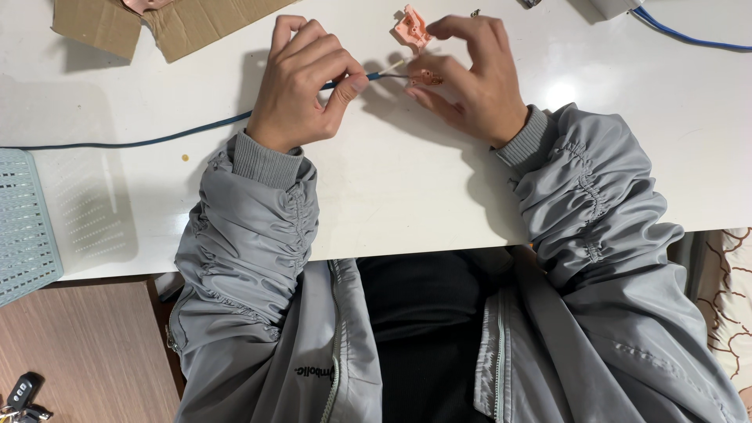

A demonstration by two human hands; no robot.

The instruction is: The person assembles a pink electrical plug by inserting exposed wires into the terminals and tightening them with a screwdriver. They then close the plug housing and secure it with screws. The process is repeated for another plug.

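Both forearms are reaching forward in grey sleeves (cuffs bunched at the wrists). The left hand [301, 82] is curling knuckles-up, thumb and forefinger pinching together. The right hand [474, 78] is arching beside it, fingers spreading, thumb and fingertips pinching near the left hand's.

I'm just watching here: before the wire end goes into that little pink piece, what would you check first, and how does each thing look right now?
1. Left hand pinches the blue cable near its end: ok.
2. Stripped pale tip points toward the small pink part: ok.
3. Right hand holds that part at its fingertips: ok.
4. Tip lined up with an opening in the part: cannot tell, fingers hide it.
5. Second pink part lies apart on the white table: ok.
6. Cable slack lies free across the table: ok.
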